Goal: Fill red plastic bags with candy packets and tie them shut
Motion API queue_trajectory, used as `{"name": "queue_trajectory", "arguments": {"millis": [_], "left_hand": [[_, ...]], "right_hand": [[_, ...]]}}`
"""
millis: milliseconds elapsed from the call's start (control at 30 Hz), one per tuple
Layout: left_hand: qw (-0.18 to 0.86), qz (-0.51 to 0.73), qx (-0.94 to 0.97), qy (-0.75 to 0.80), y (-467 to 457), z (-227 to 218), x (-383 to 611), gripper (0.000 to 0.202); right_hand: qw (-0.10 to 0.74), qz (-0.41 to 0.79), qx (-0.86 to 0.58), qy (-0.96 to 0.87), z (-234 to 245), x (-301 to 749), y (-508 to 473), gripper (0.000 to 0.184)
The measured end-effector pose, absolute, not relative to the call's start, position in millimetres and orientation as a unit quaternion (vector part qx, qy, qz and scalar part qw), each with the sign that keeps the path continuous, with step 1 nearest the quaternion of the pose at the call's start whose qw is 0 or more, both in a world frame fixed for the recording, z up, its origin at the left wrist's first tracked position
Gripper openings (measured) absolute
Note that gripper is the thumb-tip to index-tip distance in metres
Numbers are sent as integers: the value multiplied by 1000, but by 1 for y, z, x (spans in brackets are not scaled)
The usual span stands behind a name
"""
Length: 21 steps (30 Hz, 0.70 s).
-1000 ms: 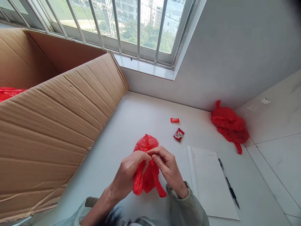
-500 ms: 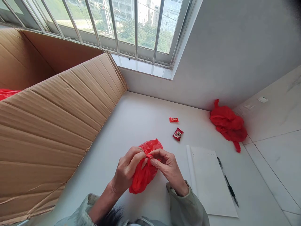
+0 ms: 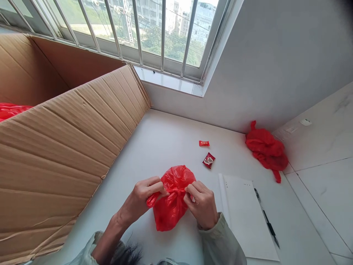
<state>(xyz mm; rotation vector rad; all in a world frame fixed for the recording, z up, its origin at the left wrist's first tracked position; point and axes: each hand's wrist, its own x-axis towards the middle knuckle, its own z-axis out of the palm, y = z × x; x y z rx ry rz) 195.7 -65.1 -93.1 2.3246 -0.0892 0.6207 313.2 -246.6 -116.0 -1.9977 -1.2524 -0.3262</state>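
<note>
A red plastic bag (image 3: 171,211), gathered into a knot at its middle, lies on the white table in front of me. My left hand (image 3: 150,190) is closed around one handle end of the bag, and a red loop pokes out below its fingers. On the other side, my right hand (image 3: 202,201) pinches the opposite end close to the knot. Both ends are drawn apart sideways. What is inside the bag is hidden. Beyond it lie a dark red wrapped packet (image 3: 209,161) and a smaller bright red packet (image 3: 204,143).
A large open cardboard box (image 3: 74,158) with red plastic inside fills the left. To the right are a white notepad (image 3: 249,217) and a black pen (image 3: 269,225). A crumpled red bag (image 3: 266,149) lies against the wall corner. A barred window (image 3: 165,36) is behind.
My hands have moved apart, pulling the bag's ends outward. The knot is now tighter and the bag's rounded body shows more fully.
</note>
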Motion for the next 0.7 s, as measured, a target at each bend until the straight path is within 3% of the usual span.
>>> {"name": "queue_trajectory", "arguments": {"millis": [267,467,633,700], "left_hand": [[383,245,891,3,-69,-97,194,19],[407,256,876,43,-69,-98,189,15],[418,197,885,54,-78,-95,180,14],[415,170,892,62,-82,-96,178,17]], "right_hand": [[311,-34,-812,-492,-104,315,-252,18],[312,-19,-819,-481,-95,319,-250,19],[262,56,-743,-613,-87,315,-253,62],[225,51,-723,-651,-95,315,-248,62]]}}
